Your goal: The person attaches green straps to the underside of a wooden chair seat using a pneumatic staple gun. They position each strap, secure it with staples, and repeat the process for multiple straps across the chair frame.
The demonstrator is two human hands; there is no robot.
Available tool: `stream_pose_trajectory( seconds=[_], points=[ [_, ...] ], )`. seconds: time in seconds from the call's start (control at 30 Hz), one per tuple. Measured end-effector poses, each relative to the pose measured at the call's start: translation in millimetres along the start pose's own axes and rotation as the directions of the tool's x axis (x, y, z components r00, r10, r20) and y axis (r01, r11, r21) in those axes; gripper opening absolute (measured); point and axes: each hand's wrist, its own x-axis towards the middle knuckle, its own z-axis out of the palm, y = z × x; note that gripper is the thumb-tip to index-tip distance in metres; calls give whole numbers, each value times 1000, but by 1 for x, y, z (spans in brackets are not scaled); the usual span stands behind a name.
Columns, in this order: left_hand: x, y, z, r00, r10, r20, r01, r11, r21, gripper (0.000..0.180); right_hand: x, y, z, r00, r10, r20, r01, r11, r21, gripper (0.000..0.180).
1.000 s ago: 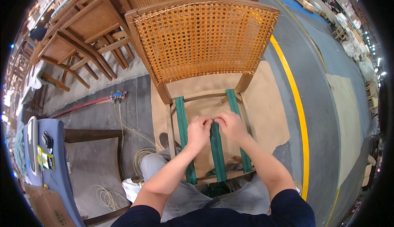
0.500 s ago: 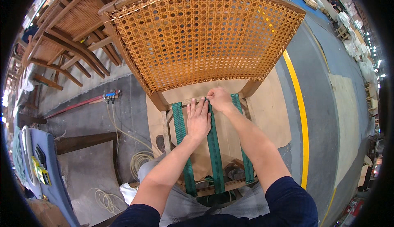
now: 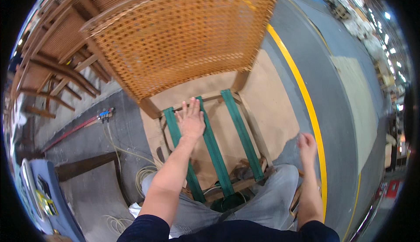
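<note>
Presently, left hand (image 3: 191,121): flat, palm down, fingers spread; lies over the gap between left and middle straps, fingertips at the rear seat rail (image 3: 213,96).
Right hand (image 3: 307,148): raised well apart from the chair, near the yellow floor line (image 3: 311,106); fingers curled, blurred; cannot tell whether anything is held.
Middle strap (image 3: 214,149): green, runs from rear rail to front rail, just beside the left hand; contact pressure not determinable.
Left strap (image 3: 173,130): green, roughly parallel, partly hidden by the left forearm.
Right strap (image 3: 243,135): green, spans the seat frame, untouched.
Chair (image 3: 183,40): cane back away from the person, seat front between the knees.
Cardboard (image 3: 280,106): brown sheet on the floor beneath the chair.
Hose coil (image 3: 142,178): pale, on floor, left of the chair.
</note>
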Motion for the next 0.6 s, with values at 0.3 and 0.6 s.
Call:
stream_pose_trajectory(
  seconds=[0.3,0.6],
  points=[
    [-3,2,30,975,106,-196,-94,993,69,54,-170,97,-267,730,416,-541,-681,498,-536,34],
    [2,9,8,998,52,-25,-52,999,-3,59,-176,133,-215,804,538,-251,-594,739,-319,48]
  ],
)
